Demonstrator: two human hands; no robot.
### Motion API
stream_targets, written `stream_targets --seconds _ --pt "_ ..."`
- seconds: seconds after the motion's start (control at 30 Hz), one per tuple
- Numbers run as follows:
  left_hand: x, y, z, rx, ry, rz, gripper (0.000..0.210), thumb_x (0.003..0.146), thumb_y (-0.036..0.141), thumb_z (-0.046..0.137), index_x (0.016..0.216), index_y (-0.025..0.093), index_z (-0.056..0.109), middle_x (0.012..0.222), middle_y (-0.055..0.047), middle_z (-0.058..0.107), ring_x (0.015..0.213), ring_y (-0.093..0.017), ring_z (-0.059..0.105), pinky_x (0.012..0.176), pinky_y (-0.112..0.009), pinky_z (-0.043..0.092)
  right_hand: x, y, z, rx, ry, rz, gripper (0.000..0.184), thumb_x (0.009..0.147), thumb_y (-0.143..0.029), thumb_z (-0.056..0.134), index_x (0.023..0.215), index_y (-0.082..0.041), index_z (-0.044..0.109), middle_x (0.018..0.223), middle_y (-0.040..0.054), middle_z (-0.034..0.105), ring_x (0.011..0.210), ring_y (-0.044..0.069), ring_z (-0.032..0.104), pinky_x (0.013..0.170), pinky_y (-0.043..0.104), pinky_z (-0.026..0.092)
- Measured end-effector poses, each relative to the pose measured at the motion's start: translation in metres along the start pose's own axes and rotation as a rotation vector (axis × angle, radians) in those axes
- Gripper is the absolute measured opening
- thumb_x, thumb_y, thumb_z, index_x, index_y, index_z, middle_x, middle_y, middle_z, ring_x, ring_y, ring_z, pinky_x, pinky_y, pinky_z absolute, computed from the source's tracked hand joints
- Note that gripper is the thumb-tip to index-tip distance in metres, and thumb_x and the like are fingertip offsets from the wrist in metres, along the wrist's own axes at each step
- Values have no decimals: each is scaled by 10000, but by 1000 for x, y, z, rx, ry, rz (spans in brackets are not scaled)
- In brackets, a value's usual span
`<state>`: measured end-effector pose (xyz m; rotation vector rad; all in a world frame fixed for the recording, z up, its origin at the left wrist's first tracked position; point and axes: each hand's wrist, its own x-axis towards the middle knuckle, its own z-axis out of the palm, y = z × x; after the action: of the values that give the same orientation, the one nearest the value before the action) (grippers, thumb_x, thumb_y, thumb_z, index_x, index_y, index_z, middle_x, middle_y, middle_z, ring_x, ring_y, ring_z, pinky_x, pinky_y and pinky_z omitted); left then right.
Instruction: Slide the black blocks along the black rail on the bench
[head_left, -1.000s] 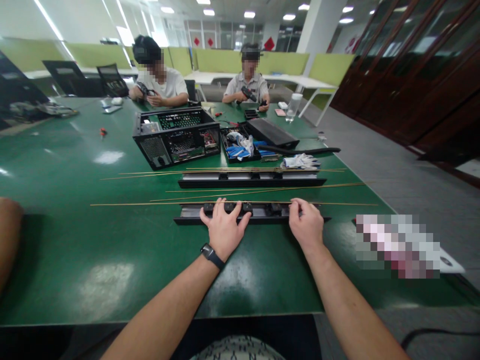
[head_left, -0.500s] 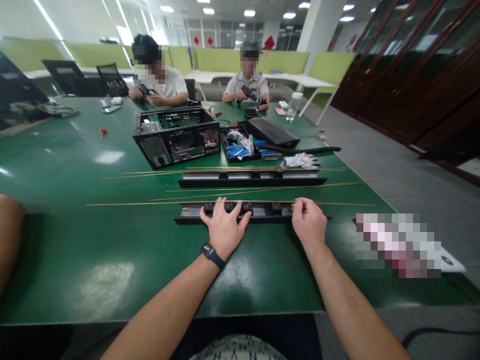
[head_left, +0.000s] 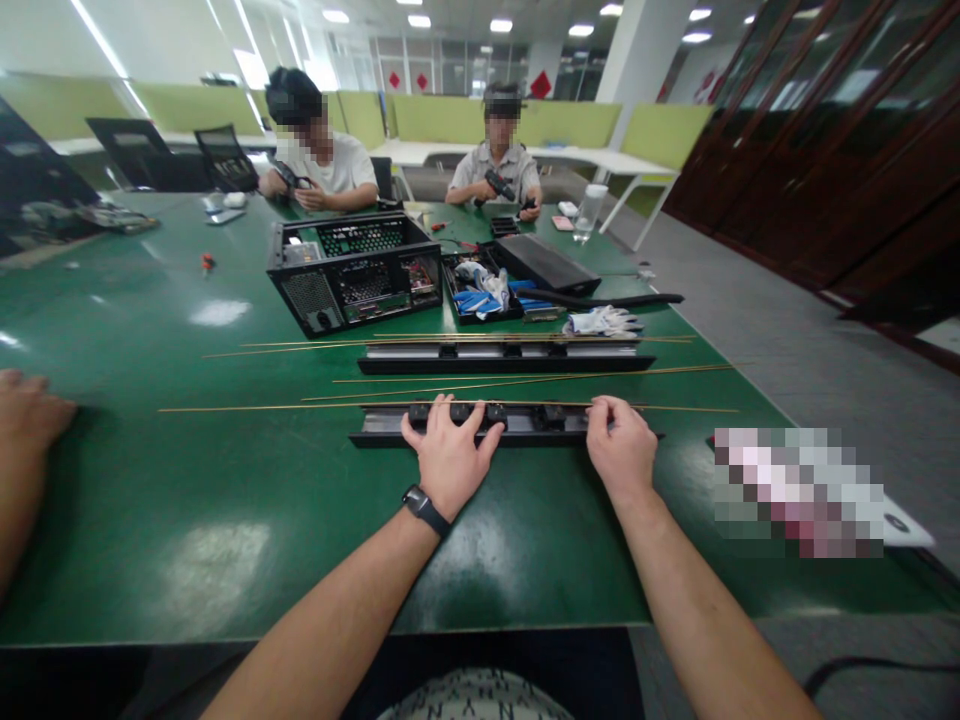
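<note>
My left hand (head_left: 451, 458), with a dark watch on its wrist, lies with spread fingers over a long black and silver rail (head_left: 517, 439). Its fingers rest on and between black blocks seated in the rail. Another black block (head_left: 551, 416) stands uncovered further right. A long thin brass-coloured rod (head_left: 262, 408) runs along the rail's far side, past my left fingertips. Near the rail's right end, my right hand (head_left: 621, 445) is closed in a pinch on this rod; its fingers hide the exact grip.
Beyond lies a second rail (head_left: 506, 364) with more thin rods. Further back are an open computer case (head_left: 356, 275), a tray with gloves (head_left: 480, 290) and a black tube (head_left: 622, 299). Another person's hand (head_left: 34, 410) rests at left; two people (head_left: 330, 170) sit opposite.
The thin rod has slid a little to the left through my hands' area. At the left edge, another person's hand has come into view. My hands look almost unmoved.
</note>
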<state>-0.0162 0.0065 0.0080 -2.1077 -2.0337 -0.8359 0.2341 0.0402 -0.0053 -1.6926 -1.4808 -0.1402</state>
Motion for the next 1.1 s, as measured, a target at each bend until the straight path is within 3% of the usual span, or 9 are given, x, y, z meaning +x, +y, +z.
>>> stream_targets --seconds 0.2,0.5,0.77,0.97,1.1 --pt "0 0 0 1 -3 3 412 996 567 567 1312 354 724 1486 -198 592 1436 -365 483 1168 -736 173 -5 -13 4 51 -56 -100 341 996 -411 481 1048 -197 741 953 82 791 914 239 705 924 376 502" --pt "0 -1 1 -8 -3 -3 401 983 560 591 1291 351 737 1482 -179 599 1430 -376 483 1173 -729 171 1 -3 -3 7 25 20 318 990 -397 474 982 -201 725 883 82 775 867 241 687 863 366 489" --pt "0 -1 1 -17 11 2 389 980 549 600 1279 344 744 1478 -188 604 1424 -378 494 1164 -740 176 -6 -17 3 74 -45 -112 331 992 -415 487 1040 -197 731 952 87 783 910 235 696 934 376 502" --pt "0 -1 1 0 5 2 402 981 562 596 1286 346 744 1471 -185 607 1419 -379 497 1172 -728 168 0 -6 -2 35 1 -13 346 999 -413 479 1046 -188 737 900 89 781 890 245 700 902 376 502" --pt "0 -1 1 -3 3 4 404 981 559 602 1296 345 739 1483 -192 597 1424 -374 491 1168 -729 172 -2 -8 -2 24 -16 -21 334 1008 -393 470 1006 -195 739 906 88 787 906 246 702 895 364 495"
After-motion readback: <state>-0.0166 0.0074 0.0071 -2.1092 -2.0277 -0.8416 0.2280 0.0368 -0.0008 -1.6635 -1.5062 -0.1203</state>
